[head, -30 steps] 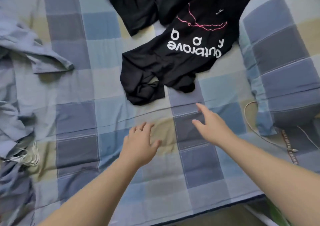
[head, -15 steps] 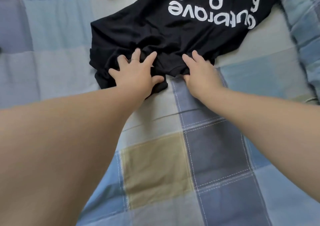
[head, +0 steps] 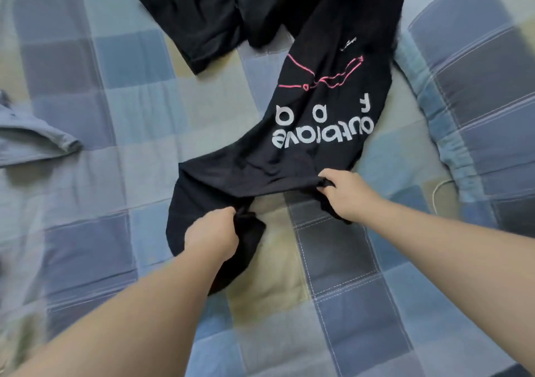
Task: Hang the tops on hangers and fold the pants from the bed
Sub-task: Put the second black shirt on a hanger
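Left grip [head: 212, 236] and right grip [head: 344, 192] clutch one black top [head: 318, 133].

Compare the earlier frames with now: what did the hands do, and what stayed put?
Both hands reached forward from open over the blue checked bedsheet; now the left hand and right hand grip the near edge of the black printed T-shirt, drawing it toward the person, stretched long. The second black garment, grey-blue garment and checked pillow stayed.

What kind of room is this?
Probably a bedroom: a checked bedsheet underneath, a matching pillow at the right, and a black printed top lying on the sheet.
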Tool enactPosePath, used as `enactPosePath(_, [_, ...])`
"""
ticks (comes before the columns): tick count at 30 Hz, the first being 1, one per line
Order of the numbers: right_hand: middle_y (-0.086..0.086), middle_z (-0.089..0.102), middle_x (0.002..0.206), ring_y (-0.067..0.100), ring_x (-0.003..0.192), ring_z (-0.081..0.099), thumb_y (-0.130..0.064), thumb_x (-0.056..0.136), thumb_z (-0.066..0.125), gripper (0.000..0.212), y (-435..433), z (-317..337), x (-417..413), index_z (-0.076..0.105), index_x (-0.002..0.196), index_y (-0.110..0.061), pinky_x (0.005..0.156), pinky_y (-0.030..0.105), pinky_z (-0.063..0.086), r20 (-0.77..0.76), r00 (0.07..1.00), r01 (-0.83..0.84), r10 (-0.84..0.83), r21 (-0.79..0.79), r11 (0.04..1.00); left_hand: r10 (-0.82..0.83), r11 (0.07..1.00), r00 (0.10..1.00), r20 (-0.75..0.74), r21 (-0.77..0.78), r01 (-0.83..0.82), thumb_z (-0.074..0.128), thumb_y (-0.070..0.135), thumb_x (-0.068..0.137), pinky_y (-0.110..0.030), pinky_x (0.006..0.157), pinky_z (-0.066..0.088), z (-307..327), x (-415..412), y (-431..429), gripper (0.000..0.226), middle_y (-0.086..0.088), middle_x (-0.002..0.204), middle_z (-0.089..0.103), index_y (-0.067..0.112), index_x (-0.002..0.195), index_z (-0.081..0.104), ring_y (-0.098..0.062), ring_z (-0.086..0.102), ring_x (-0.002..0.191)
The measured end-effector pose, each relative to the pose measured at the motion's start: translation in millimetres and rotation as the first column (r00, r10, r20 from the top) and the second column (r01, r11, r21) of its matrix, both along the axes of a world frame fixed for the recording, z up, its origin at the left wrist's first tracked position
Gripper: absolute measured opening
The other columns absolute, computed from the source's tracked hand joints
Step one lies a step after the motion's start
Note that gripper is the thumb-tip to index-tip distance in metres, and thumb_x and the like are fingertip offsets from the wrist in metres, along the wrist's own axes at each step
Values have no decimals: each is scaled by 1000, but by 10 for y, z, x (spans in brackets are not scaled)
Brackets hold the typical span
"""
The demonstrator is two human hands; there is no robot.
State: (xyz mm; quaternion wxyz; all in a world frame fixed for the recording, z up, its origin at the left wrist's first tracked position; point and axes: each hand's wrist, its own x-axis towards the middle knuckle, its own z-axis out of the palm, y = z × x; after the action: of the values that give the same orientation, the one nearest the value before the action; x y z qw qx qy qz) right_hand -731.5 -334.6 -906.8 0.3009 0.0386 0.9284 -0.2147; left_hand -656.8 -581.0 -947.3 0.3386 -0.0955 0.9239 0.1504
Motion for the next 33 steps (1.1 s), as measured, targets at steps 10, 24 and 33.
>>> enactPosePath(10, [1,70,88,27,92,64,-12,99,55,26,291,1573,1742,65,86,-32,77,35,50,200,940,325,-278,-271,906,231,961,937,261,90,-262,42,11,89,-34,62,44,1365,1918,146,24,5,97,66,29,101,53,-17,51,76])
enactPosePath(24, [-7,69,89,8,89,63,-5,103,50,22,390,4198,2497,68,97,-17,83,21,51,136,933,318,-334,-747,584,615,712,788,-35,453,-536,53,10,93,-29,62,38,3587,2408,831,16,2,93,62,25,98,56,-23,59,90])
enactPosePath(33, [21,71,112,34,109,68,-14,102,54,20,374,5354,2221,67,114,-3,97,45,55,67,940,189,-334,-918,350,607,448,758,-239,890,-79,53,29,94,-47,101,48,4987,1976,1134,18,-1,119,67,24,102,68,-20,61,115])
